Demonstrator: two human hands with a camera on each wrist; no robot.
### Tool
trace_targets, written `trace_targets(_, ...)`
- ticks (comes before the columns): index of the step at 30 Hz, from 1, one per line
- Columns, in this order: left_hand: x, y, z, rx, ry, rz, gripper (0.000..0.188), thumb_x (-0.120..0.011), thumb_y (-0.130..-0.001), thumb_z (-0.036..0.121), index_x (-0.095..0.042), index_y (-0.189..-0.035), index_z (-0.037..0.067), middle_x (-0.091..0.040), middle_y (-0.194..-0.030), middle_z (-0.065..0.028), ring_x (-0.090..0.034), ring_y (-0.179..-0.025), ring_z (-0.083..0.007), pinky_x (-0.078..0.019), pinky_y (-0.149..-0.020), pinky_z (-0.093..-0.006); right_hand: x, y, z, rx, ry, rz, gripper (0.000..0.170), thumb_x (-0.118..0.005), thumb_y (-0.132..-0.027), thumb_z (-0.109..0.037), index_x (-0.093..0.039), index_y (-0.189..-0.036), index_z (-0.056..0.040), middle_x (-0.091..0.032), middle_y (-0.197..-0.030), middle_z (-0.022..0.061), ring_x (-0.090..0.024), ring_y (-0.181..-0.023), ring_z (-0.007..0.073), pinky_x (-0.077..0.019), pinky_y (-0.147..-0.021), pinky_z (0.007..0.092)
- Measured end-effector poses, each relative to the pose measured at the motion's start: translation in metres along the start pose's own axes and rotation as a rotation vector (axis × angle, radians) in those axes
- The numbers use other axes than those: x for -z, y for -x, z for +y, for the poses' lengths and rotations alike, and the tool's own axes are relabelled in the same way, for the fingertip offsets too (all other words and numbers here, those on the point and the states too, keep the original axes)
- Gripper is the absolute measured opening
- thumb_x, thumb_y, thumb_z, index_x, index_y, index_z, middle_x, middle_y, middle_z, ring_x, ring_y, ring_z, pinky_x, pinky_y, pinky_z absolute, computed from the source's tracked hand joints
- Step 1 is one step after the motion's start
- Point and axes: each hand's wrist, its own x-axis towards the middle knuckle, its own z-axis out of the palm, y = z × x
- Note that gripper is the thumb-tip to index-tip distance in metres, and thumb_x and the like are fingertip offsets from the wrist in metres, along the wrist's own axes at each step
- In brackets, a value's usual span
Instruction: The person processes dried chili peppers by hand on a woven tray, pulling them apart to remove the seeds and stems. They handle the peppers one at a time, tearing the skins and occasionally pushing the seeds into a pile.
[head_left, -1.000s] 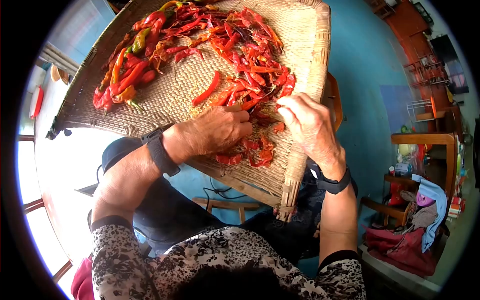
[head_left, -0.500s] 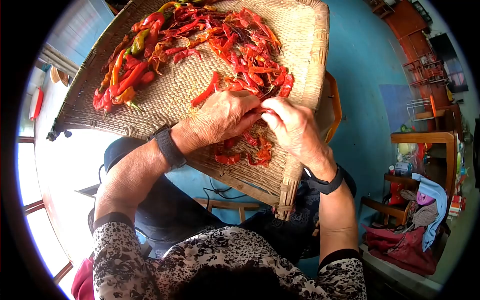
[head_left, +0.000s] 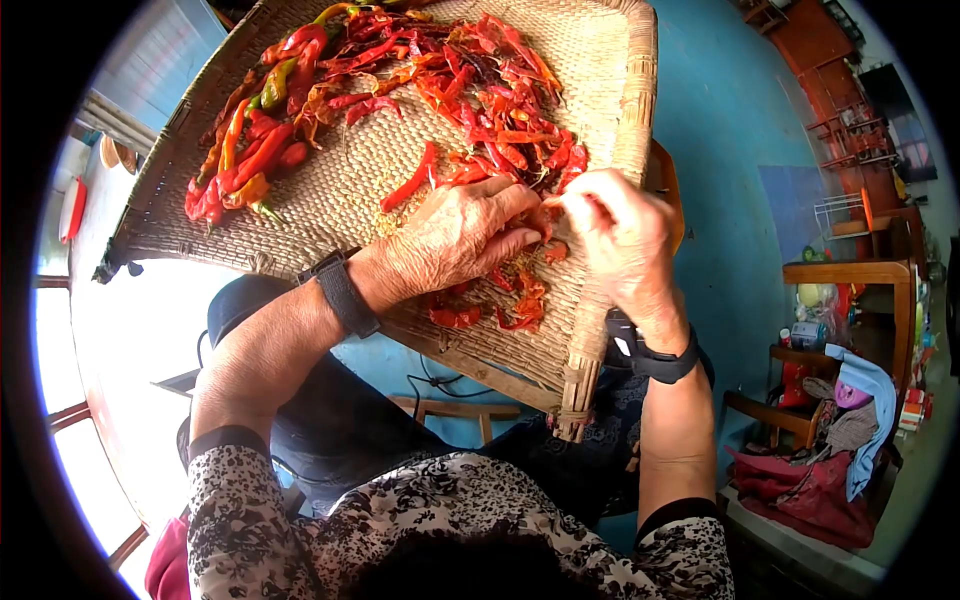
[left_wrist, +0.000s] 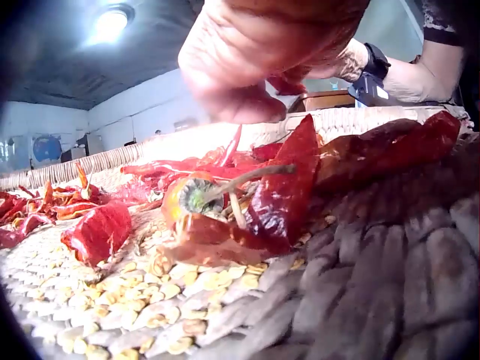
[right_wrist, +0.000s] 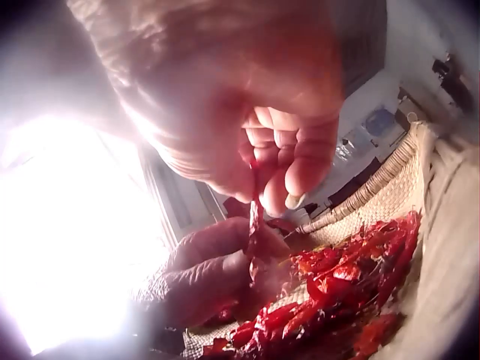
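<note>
Over the near right part of a woven basket tray [head_left: 632, 120], my left hand [head_left: 455, 232] grips a dried red chili pepper between curled fingers and thumb. From the right, my right hand [head_left: 632, 245] pinches the other end of it, its fingers slightly blurred. A thin red strip of this chili [right_wrist: 255, 225] stretches between both hands in the right wrist view. Beneath my left hand lie torn red chili pieces [left_wrist: 289, 191], a stem cap [left_wrist: 196, 196] and loose yellow seeds [left_wrist: 150, 296].
Whole red and green peppers [head_left: 265, 150] lie along the tray's left side, with a pile of dried red chilies [head_left: 510, 130] in its middle. The tray's near corner [head_left: 572, 400] sits over the person's lap. A wooden stool [head_left: 470, 410] shows below.
My right hand came in to meet the left hand at the chili, then drew back a little to the right. My left hand shifted slightly right.
</note>
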Motion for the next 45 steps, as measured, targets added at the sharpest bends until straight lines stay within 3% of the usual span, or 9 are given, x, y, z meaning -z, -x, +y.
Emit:
trace_targets(4, -0.001, 0.001, -0.002, 0.043, -0.095, -0.011, 0.024, -0.063, -0.089, 0.016, -0.058, -0.11, 0.004, -0.061, -0.093, -0.0143, -0.064, -0.085, -0.0335, -0.0526, -0.072, -0.0418, 0.015, -0.005, 0.028, -0.055, -0.003, 0.256, 0.007, -0.065, -0.092, -0.01, -0.063, -0.092, -0.0029, -0.062, -0.075, -0.0007, -0.056, -0.064, 0.0059, -0.0459, -0.057, 0.0211)
trace_targets(8, -0.01, 0.004, -0.007, -0.023, -0.167, -0.051, 0.024, -0.063, -0.089, 0.014, -0.058, -0.11, 0.005, -0.059, -0.091, -0.013, -0.063, -0.084, -0.0331, -0.0528, -0.071, -0.0412, 0.029, -0.012, 0.036, -0.2, 0.086, 0.489, 0.011, -0.065, -0.091, -0.011, -0.063, -0.098, -0.0028, -0.066, -0.078, 0.0077, -0.063, -0.068, 0.0156, -0.0503, -0.063, 0.0292)
trace_targets(13, -0.023, 0.008, -0.016, -0.064, -0.224, -0.155, 0.018, -0.061, -0.088, 0.012, -0.059, -0.105, 0.006, -0.059, -0.089, -0.0111, -0.062, -0.081, -0.0319, -0.0523, -0.067, -0.0396, 0.018, -0.008, 0.039, 0.067, 0.32, 0.249, 0.008, -0.064, -0.09, -0.007, -0.063, -0.098, -0.0043, -0.066, -0.087, 0.0124, -0.066, -0.072, 0.0228, -0.0532, -0.066, 0.0351)
trace_targets(18, -0.023, 0.009, -0.019, -0.062, -0.256, -0.233, 0.015, -0.061, -0.086, 0.012, -0.059, -0.1, 0.007, -0.059, -0.088, -0.011, -0.062, -0.081, -0.0322, -0.052, -0.068, -0.0404, -0.006, -0.004, 0.011, 0.13, 0.054, -0.042, 0.005, -0.064, -0.087, -0.002, -0.061, -0.09, 0.0002, -0.065, -0.087, 0.0157, -0.066, -0.076, 0.0306, -0.0522, -0.067, 0.0377)
trace_targets(23, -0.02, 0.007, -0.017, 0.02, -0.106, -0.207, 0.013, -0.061, -0.086, 0.011, -0.059, -0.099, 0.007, -0.058, -0.086, -0.0112, -0.062, -0.082, -0.0324, -0.0518, -0.068, -0.0412, -0.006, -0.003, 0.009, -0.022, 0.005, 0.01, 0.012, -0.067, -0.089, -0.011, -0.058, -0.084, -0.0032, -0.06, -0.068, 0.0138, -0.061, -0.061, 0.0304, -0.0487, -0.057, 0.036)
trace_targets(31, -0.022, 0.008, -0.015, -0.029, -0.149, -0.195, 0.013, -0.061, -0.086, 0.011, -0.059, -0.098, 0.007, -0.057, -0.088, -0.0113, -0.062, -0.081, -0.0317, -0.0517, -0.067, -0.0412, -0.007, -0.003, 0.022, 0.042, 0.092, 0.104, 0.009, -0.065, -0.088, -0.007, -0.058, -0.091, -0.0014, -0.06, -0.073, 0.0157, -0.064, -0.065, 0.0297, -0.0498, -0.058, 0.0375)
trace_targets(36, -0.027, 0.009, -0.019, -0.064, -0.165, -0.184, 0.014, -0.062, -0.085, 0.01, -0.058, -0.097, 0.005, -0.056, -0.089, -0.0118, -0.062, -0.083, -0.0318, -0.0517, -0.069, -0.0408, -0.006, 0.007, 0.031, 0.075, 0.237, -0.376, 0.024, -0.064, -0.082, 0.0, -0.055, -0.104, 0.0009, -0.058, -0.09, 0.0201, -0.062, -0.076, 0.0361, -0.051, -0.065, 0.0425)
trace_targets(42, -0.023, 0.006, -0.012, -0.095, -0.182, -0.156, 0.019, -0.062, -0.084, 0.008, -0.059, -0.103, 0.006, -0.059, -0.099, -0.0114, -0.063, -0.087, -0.0307, -0.054, -0.071, -0.0393, -0.004, 0.013, 0.03, 0.088, 0.335, -0.505, 0.018, -0.065, -0.082, -0.009, -0.057, -0.097, -0.0005, -0.061, -0.085, 0.0192, -0.06, -0.083, 0.0398, -0.0472, -0.071, 0.0473)
trace_targets(45, -0.019, 0.004, -0.011, -0.036, -0.316, -0.005, 0.035, -0.064, -0.084, 0.011, -0.059, -0.119, 0.006, -0.059, -0.121, -0.0099, -0.067, -0.094, -0.0285, -0.0573, -0.065, -0.0375, -0.002, 0.012, 0.029, 0.078, 0.318, -0.509, 0.016, -0.065, -0.082, -0.01, -0.057, -0.093, -0.001, -0.061, -0.082, 0.0186, -0.06, -0.08, 0.0392, -0.0468, -0.069, 0.0478)
